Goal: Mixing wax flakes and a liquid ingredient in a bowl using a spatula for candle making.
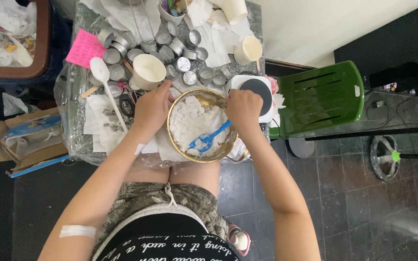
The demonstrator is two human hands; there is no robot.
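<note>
Wax-like white chunks getting stirred in a gold bowl, seen from overhead

Table (78,145) is wrapped in crinkly clear plastic sheeting, with a glossy green plastic chair (321,96) just beside it on the dark tiled floor. Round metal bowl (203,124), brassy and shiny at the rim, sits at the table's near edge over the knees, packed with flaky, crumbly white stuff. Left hand (153,108) is curled around the bowl's left rim, fingers pressed against it. Right hand (243,109) is closed around the handle of a blue plastic spoon (208,138), whose scoop end is buried in the white chunks. Behind the bowl: a paper cup (147,71), a long white plastic spoon (106,87), then a cluster of little round silver tins (182,64).
</note>
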